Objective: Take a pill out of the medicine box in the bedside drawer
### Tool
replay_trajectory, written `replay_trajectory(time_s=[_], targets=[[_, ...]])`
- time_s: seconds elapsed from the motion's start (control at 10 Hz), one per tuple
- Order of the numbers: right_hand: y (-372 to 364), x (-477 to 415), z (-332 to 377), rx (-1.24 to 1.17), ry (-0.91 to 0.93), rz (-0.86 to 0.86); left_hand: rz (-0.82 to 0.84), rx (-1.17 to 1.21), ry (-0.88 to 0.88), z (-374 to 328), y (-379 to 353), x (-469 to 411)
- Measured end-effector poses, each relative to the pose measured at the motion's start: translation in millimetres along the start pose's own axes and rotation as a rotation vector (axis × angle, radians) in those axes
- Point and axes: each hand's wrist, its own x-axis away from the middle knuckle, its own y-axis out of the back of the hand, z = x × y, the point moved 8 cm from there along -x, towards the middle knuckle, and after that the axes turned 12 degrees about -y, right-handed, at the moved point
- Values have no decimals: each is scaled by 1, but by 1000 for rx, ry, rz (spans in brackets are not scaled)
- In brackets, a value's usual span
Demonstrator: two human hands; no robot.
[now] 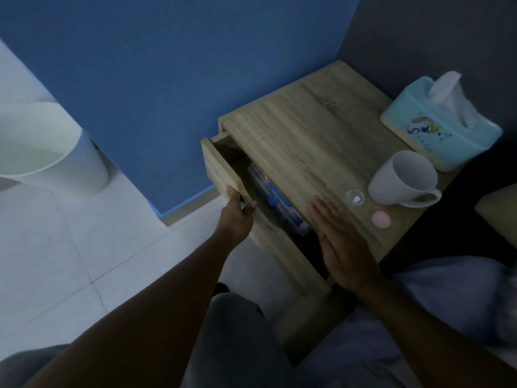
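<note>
Two bare forearms reach from a seated person's lap toward a pale wooden bedside cabinet (pixel 321 141), its drawer (pixel 221 169) partly open.

Left hand (pixel 237 211) grips the drawer front at its lower edge, fingers curled round the board, while right hand (pixel 340 242) lies flat and spread on the cabinet top, holding nothing. Inside the drawer sits a clear plastic medicine box with blue contents (pixel 279 200), untouched, half hidden under the top. On top stand a small clear round dish holding a white pill-like piece (pixel 355 197), a pink round lid (pixel 380 219), a white ceramic mug (pixel 405 179) and a light-blue tissue box (pixel 439 127). Judging by the dish, a pill may already be out; otherwise the box remains to be lifted and opened. No writing is legible; the tissue box's print is blurred.
</note>
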Motion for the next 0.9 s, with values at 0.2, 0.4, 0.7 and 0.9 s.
replay_trajectory(time_s=[0.2, 0.4, 0.7, 0.9], targets=[[0, -1, 1, 9, 11, 8, -10, 48, 13, -12, -22, -20], [3, 0, 5, 3, 11, 13, -16, -6, 12, -18, -35, -33], [2, 0, 7, 35, 15, 10, 98, -162, 55, -31, -34, -43], [-1, -2, 6, 16, 48, 22, 216, -404, -60, -68, -15, -7]])
